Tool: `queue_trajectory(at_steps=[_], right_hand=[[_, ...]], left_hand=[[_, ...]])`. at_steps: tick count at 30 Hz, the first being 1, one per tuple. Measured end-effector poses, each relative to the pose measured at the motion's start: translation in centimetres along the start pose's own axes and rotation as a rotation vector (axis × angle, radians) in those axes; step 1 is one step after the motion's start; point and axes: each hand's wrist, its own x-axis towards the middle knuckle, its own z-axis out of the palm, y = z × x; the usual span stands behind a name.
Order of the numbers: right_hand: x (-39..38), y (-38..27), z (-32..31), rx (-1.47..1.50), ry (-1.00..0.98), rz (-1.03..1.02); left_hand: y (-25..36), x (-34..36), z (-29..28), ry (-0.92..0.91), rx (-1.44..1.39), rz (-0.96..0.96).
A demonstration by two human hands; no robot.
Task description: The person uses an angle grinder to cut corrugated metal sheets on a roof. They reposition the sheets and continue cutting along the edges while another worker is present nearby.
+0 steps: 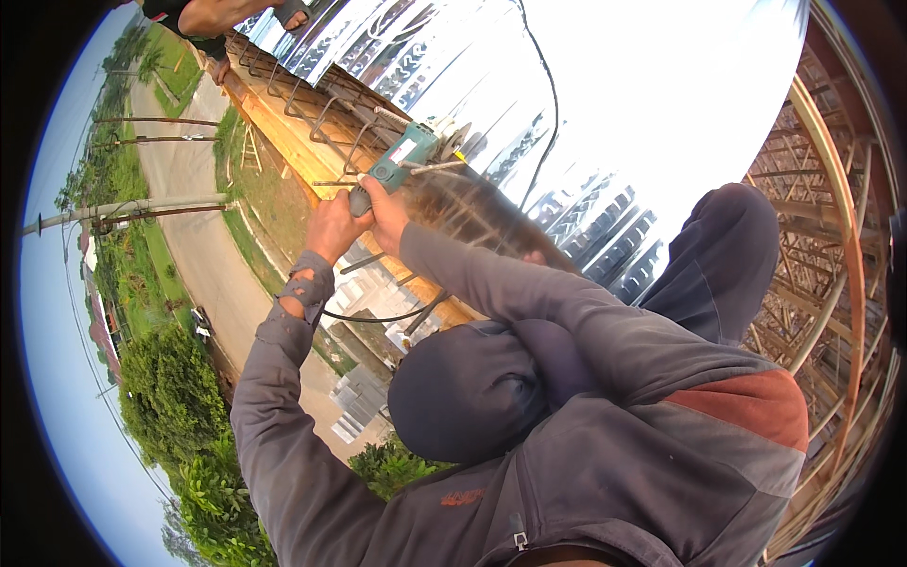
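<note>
My left hand (335, 227) and my right hand (383, 213) are closed together on the rear handle of a green angle grinder (397, 158), held out in front of me at the top middle. Its disc end is among steel rebar (433, 167), with a small bright yellow spot beside it, too small to make out. Bent bars and stirrups (319, 121) run along a wooden board edge (265, 118) next to the tool. A black cable (553, 104) lies across the glaring metal sheeting (633, 94) beyond it.
At top left another person's arm (203, 17) and feet show on the boards. My bent knee (723, 222) is at right, before a wooden framework (808, 293). Far below the edge are a road (194, 255), stacked pale blocks (359, 397), utility poles (142, 208) and trees (165, 387).
</note>
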Motion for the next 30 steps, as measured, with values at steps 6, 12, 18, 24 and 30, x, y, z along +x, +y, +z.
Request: queue_trajectory(at_steps=[6, 12, 18, 24, 30], right_hand=[[0.1, -0.2, -0.3, 0.02, 0.027, -0.012], [-0.2, -0.5, -0.2, 0.018, 0.034, -0.007], [-0.2, -0.6, -0.3, -0.006, 0.012, -0.011], [-0.5, -0.2, 0.2, 0.009, 0.006, -0.035], [0.2, 0.1, -0.1, -0.015, 0.009, -0.03]], left_hand=[[0.2, 0.1, 0.7, 0.071, 0.063, 0.098], [-0.6, 0.5, 1.4, 0.039, 0.044, 0.085], [-0.3, 0.5, 1.4, 0.015, 0.002, 0.047], [0.3, 0.1, 0.2, -0.025, -0.006, -0.009], [0.8, 0.1, -0.1, -0.002, 0.009, 0.027]])
